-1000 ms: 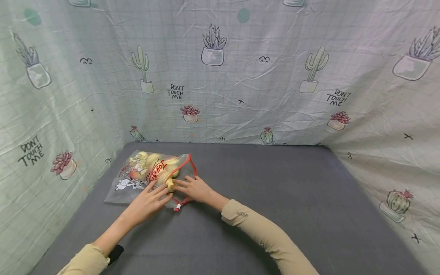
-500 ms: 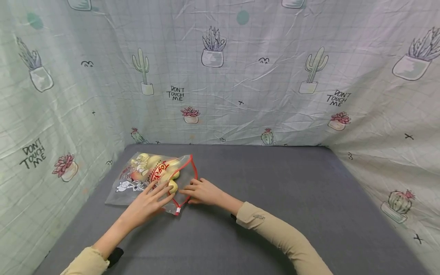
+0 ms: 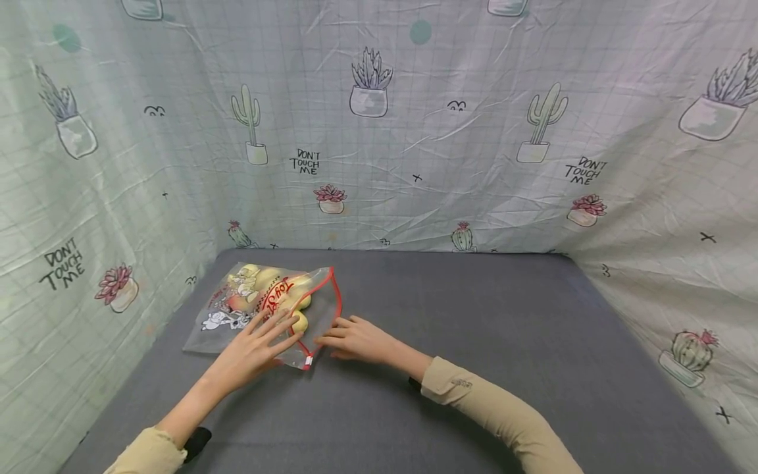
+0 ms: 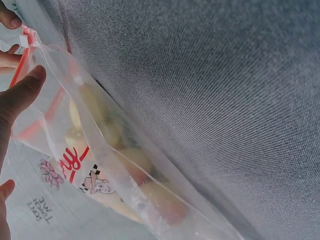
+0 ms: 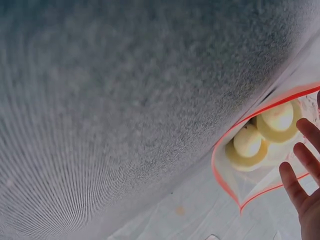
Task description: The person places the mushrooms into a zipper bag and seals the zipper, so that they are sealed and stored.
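Note:
A clear zip bag (image 3: 204, 341) printed with red lettering and cartoon figures lies on the far left of the grey table. Its red-edged mouth gapes toward the right. Inside sit several pale yellow, rounded pieces that look like fruit (image 3: 299, 322), some with a reddish blush (image 4: 165, 202). My left hand (image 3: 251, 349) rests on the bag's upper side near the mouth, fingers spread. Beside the mouth's right edge is my right hand (image 3: 358, 341), fingers extended and nothing held. The right wrist view shows its fingers (image 5: 295, 186) in front of the opening, with two yellow pieces (image 5: 247, 145) beyond.
A white slider (image 3: 308, 361) sits at the bag's near corner. Cloth walls (image 3: 414, 131) printed with cacti and potted plants border the grey table (image 3: 474, 329) at the back and both sides.
My right hand has drawn back to the right, off the yellow piece at the mouth. That piece now shows inside the bag. My left hand stays on the bag.

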Tool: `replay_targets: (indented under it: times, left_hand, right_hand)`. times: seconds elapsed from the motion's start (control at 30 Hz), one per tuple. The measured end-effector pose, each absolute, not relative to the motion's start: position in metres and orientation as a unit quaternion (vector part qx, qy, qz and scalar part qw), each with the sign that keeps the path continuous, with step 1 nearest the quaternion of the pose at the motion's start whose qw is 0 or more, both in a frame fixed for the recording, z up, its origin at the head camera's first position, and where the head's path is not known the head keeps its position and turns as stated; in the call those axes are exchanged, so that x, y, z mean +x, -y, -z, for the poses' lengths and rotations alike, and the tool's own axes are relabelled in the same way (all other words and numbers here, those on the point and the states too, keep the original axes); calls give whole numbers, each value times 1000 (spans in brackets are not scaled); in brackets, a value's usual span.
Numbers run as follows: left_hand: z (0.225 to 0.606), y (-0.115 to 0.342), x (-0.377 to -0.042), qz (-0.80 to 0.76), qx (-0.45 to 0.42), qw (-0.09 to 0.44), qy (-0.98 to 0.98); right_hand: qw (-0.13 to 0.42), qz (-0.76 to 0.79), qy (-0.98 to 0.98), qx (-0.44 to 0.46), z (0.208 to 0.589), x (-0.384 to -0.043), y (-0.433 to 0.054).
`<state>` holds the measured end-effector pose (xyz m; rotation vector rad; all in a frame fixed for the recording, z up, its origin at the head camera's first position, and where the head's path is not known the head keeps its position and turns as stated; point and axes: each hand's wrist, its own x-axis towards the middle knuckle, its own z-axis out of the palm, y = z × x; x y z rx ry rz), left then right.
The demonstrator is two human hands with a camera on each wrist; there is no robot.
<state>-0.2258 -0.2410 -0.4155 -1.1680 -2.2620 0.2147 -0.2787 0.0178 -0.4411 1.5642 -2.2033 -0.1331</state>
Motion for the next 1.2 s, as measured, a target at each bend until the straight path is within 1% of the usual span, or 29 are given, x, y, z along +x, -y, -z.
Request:
replay_targets:
  times: [0.2,0.47,0.83,1.2]
  left_hand:
    - [417,242,-226,-68,-433,286,852]
    - [422,242,-224,-48,-432,283,855]
    - [426,240,-224,-44,-432,284,855]
    - [428,237,-226,-57,-433,281,854]
  right_hand:
    - [236,49,783,574,441,-271,-18]
    - [213,72,788,573,445,-264,-15]
    - [210,70,781,584,446,-264,-8]
    - [222,87,767,596,441,-265,-1]
